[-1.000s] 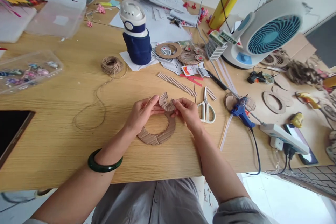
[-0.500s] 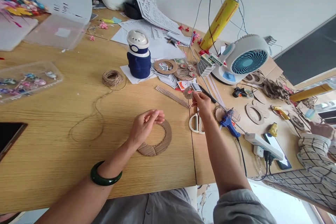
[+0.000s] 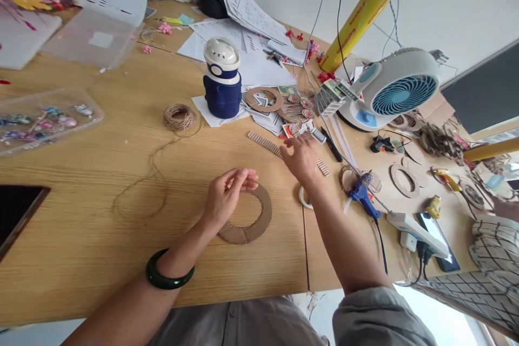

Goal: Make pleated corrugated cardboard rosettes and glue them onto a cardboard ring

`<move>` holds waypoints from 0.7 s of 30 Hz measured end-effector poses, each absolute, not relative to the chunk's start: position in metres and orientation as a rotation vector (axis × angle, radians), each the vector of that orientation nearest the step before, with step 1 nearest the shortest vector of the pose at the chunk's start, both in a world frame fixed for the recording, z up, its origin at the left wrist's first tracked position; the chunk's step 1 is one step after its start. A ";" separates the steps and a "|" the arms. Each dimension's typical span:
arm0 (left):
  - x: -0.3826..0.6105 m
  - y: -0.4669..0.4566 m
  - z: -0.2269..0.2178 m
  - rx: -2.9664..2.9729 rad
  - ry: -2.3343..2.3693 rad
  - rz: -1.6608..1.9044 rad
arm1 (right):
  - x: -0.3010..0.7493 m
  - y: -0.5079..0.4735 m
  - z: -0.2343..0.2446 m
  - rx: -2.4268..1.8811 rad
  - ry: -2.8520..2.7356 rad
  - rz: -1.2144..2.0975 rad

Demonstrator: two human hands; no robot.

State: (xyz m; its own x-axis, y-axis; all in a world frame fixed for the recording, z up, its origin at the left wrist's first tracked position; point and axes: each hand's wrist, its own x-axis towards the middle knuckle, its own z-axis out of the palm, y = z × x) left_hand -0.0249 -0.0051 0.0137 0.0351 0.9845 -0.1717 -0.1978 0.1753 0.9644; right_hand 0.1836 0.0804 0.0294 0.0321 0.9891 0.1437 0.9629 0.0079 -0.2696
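Observation:
My left hand (image 3: 227, 194), a dark green bangle (image 3: 169, 275) on its wrist, hovers over the upper left of a flat brown cardboard ring (image 3: 264, 216). Its fingers are loosely bent, with nothing visible in them. My right hand (image 3: 300, 159) is open above a ridged cardboard strip (image 3: 263, 141), covering the strip's middle. Just beyond its fingertips a small pleated paper rosette (image 3: 298, 128) lies by the cards. Scissors (image 3: 305, 198) are mostly hidden under my right forearm. A ball of twine (image 3: 179, 117) trails a loose end left of the ring.
A blue and white bottle (image 3: 222, 86) stands at the back. To the right are a white fan (image 3: 399, 92), a blue glue gun (image 3: 363, 194) with its cord, and a power strip (image 3: 417, 232). A co-worker's checked sleeve (image 3: 492, 243) shows at the right edge.
My right hand has let go of the rosette, which now lies among the cards, and has moved back over the cardboard strip. My left hand stays by the ring. The view has shifted slightly.

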 end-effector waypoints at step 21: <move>-0.028 -0.003 -0.009 2.458 1.082 0.736 | 0.180 -0.011 0.011 -1.828 -1.608 0.260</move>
State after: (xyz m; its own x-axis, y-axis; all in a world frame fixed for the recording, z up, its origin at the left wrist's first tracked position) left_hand -0.0282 -0.0031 -0.0090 0.5722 0.7566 0.3165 0.5720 -0.6447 0.5072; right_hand 0.1800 -0.0107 0.0107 0.2171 0.9354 0.2791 0.7996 -0.0064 -0.6005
